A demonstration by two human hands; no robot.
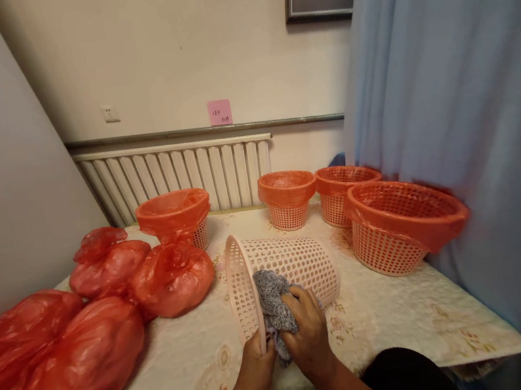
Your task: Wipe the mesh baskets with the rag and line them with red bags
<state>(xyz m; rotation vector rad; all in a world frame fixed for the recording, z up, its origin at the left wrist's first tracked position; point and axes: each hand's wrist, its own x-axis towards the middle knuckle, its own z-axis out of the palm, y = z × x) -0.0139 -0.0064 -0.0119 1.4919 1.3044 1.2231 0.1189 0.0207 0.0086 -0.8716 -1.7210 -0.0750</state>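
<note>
A pale pink perforated basket lies on its side at the middle of the table, its open rim facing left. My left hand grips the lower part of that rim. A grey fuzzy cloth is bunched in my right hand and presses against the basket's outer side near the rim. The lower end of the cloth hangs between my two hands. Part of my left hand's fingers is hidden behind the rim.
Red bagged baskets stand at the back left, back middle, back right and right. Several filled red bags cover the left of the flowered tablecloth. A blue curtain borders the right side.
</note>
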